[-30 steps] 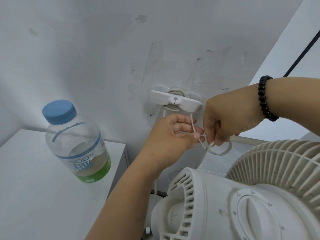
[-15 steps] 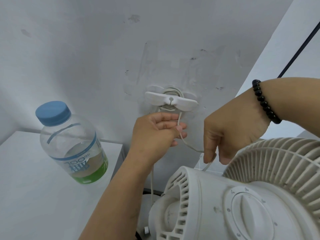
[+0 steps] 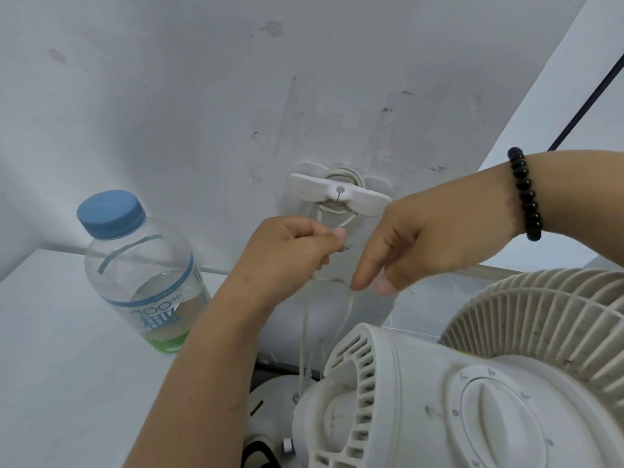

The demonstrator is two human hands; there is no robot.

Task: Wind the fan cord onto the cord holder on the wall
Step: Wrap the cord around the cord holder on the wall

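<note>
Two hands work just below the white plastic bow-tie-shaped cord holder (image 3: 340, 196) stuck to the pale grey wall (image 3: 169, 113), which already carries several turns of the thin off-white fan cord (image 3: 347, 315) around its hub. The remaining cord drops from the holder's 6 o'clock side, passes through the hands and runs down to the white plastic desk fan (image 3: 456, 383) at 5 o'clock of the holder. I judge the hands stay this close to the holder so the slack stays short and each new turn can be fed behind the wings without the wound loops springing off.

The left hand (image 3: 290, 255) has its grip curled closed, pinching the cord between thumb and fingertips just under the holder, seemingly to keep tension on the wound part. The right hand (image 3: 422, 241), wearing a black bead bracelet (image 3: 526, 194), has its grip mostly apart: the forefinger points down and touches the cord's lower bend, but whether the thumb pinches it I cannot tell.

A clear plastic bottle with a blue cap (image 3: 141, 282) stands on the white worktop (image 3: 50, 349) at 8 o'clock, well clear.
</note>
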